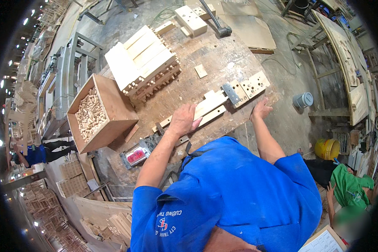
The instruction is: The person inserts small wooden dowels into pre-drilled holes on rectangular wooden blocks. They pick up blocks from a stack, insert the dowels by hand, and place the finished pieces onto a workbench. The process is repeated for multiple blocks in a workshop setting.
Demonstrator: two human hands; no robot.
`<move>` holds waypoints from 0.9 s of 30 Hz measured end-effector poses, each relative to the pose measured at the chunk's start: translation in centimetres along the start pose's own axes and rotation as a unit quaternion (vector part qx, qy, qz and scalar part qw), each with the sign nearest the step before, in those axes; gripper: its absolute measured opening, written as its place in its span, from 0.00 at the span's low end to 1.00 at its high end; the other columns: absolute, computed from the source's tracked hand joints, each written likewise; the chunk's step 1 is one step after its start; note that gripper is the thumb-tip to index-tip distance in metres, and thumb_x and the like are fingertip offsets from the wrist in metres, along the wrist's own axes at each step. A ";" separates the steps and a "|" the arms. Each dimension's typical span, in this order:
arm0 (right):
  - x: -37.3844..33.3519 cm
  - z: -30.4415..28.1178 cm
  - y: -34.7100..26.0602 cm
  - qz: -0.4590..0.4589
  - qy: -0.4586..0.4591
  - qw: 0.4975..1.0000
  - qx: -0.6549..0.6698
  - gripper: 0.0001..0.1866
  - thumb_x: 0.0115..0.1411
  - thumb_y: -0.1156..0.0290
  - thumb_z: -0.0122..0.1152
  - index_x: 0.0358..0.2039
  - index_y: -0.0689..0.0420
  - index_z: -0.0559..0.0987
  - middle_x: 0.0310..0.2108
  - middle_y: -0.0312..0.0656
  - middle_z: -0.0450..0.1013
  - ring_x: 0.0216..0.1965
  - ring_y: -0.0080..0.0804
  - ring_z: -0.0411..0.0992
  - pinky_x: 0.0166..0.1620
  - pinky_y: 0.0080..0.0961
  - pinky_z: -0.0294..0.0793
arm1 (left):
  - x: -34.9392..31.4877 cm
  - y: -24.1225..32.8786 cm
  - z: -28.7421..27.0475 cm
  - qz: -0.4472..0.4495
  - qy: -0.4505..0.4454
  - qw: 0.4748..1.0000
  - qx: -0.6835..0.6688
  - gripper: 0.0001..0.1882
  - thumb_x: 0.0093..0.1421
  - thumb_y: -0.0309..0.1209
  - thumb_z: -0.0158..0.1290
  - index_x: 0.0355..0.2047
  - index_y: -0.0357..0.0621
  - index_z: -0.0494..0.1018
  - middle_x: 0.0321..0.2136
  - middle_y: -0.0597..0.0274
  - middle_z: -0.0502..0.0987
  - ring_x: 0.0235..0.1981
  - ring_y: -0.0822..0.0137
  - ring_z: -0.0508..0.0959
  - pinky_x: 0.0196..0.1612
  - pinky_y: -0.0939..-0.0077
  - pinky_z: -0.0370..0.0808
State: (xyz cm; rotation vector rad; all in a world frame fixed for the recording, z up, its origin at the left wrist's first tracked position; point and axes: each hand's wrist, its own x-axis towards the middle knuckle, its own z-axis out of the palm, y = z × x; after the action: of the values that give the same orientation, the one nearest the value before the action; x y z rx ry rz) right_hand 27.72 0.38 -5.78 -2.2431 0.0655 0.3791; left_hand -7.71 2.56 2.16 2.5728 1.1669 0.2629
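A pale wooden slat point(210, 103) lies in a jig on the worn workbench, its far end reaching a metal plate point(230, 93). My left hand point(183, 119) is closed over the slat's near end, with the thumb on the side toward me. A wooden rail point(213, 115) runs alongside the slat. Right of the plate sits a jig block point(256, 84) with drilled holes. By the bench edge just below that block, my right hand point(261, 110) has its fingers apart and grips nothing that I can see.
Left on the bench point(189, 54) are stacked slats with dowelled ends point(145, 54) and a box point(111, 107) of wooden dowels. A small device with a red panel point(135, 156) sits near my left forearm. A hammer point(223, 32) lies at the far edge. A co-worker in green point(350, 185) is at right.
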 end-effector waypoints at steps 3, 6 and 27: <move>0.5 0.1 0.6 -0.015 -0.014 1.000 -0.011 0.44 0.75 0.42 0.53 0.65 0.77 0.63 0.60 0.77 0.73 0.61 0.73 0.75 0.63 0.59 0.73 | 0.3 -0.4 -0.1 -0.018 -0.004 1.000 -0.008 0.34 0.65 0.49 0.63 0.61 0.35 0.72 0.44 0.44 0.78 0.48 0.43 0.81 0.51 0.52 0.81; 1.1 0.6 1.3 -0.032 -0.015 0.999 0.001 0.44 0.75 0.41 0.52 0.65 0.78 0.63 0.60 0.77 0.73 0.61 0.74 0.74 0.63 0.58 0.72 | 0.9 -0.3 -0.3 -0.058 -0.051 0.997 -0.002 0.34 0.63 0.50 0.65 0.59 0.37 0.73 0.45 0.44 0.78 0.49 0.43 0.81 0.52 0.51 0.81; 0.5 -0.2 0.7 -0.006 -0.049 0.999 0.022 0.42 0.76 0.40 0.53 0.60 0.77 0.65 0.56 0.79 0.73 0.57 0.75 0.75 0.60 0.61 0.73 | 15.9 -9.9 -20.0 -0.450 0.156 0.878 0.044 0.35 0.57 0.54 0.65 0.45 0.28 0.83 0.44 0.34 0.86 0.47 0.39 0.87 0.52 0.50 0.84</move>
State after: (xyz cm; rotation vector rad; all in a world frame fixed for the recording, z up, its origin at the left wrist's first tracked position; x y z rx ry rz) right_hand 28.13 -0.16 -6.33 -2.1783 0.0084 0.4760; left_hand -10.06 24.68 18.12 1.7938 2.3697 0.4024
